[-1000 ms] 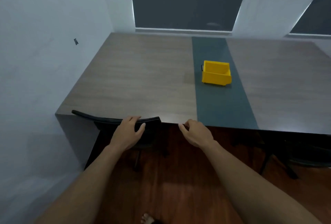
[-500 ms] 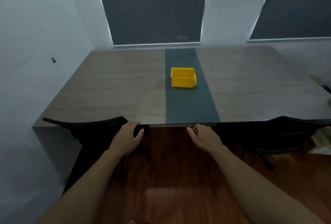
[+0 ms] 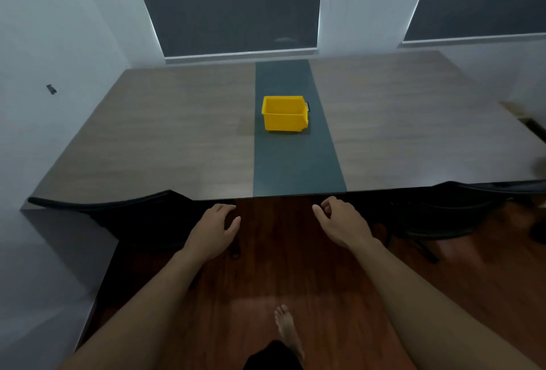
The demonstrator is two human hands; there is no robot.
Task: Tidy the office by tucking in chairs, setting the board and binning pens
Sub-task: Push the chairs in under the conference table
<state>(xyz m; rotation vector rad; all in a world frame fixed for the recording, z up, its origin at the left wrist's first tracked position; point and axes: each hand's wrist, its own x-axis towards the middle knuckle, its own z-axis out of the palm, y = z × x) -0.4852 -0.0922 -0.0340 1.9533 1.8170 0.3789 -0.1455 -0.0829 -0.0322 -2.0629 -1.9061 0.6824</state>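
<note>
A black chair (image 3: 118, 210) stands tucked against the near left edge of the wooden table (image 3: 177, 139). My left hand (image 3: 212, 230) hovers just off its right end with the fingers loosely spread and nothing in them. My right hand (image 3: 342, 222) hangs below the table's front edge, half curled and holding nothing. A second black chair (image 3: 455, 207) sits at the near right edge. A yellow bin (image 3: 284, 114) stands on the table's dark centre strip, and a small dark item (image 3: 308, 106) pokes out behind its right corner.
White walls close in on the left and behind the table, with dark windows above. A blurred flat object (image 3: 529, 124) lies at the table's right edge. My bare foot (image 3: 285, 325) is on the red-brown wooden floor between the two chairs.
The view has swung right and back, centring on the table. My left hand has come off the left chair's back. The right chair has come into sight.
</note>
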